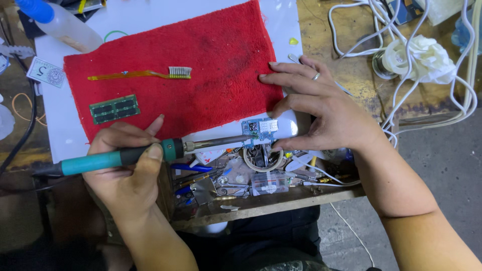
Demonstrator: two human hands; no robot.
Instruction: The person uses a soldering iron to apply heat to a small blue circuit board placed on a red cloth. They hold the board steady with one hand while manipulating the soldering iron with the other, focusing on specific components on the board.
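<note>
My left hand (125, 163) grips a soldering iron (150, 153) with a teal handle, held level. Its metal tip reaches right to a small blue circuit board (259, 129) at the near edge of a red towel (201, 60). My right hand (319, 105), a ring on one finger, rests on the towel's right edge. Its thumb and forefinger pinch the small board from the right. On the towel lie an orange toothbrush (143, 75) and a green memory module (114, 109).
A tray (241, 183) of small parts, a tape roll and blue-handled tools sits below the board. A plastic squeeze bottle with a blue cap (65, 22) lies at the top left. White cables (401, 60) and crumpled white tissue are at the right.
</note>
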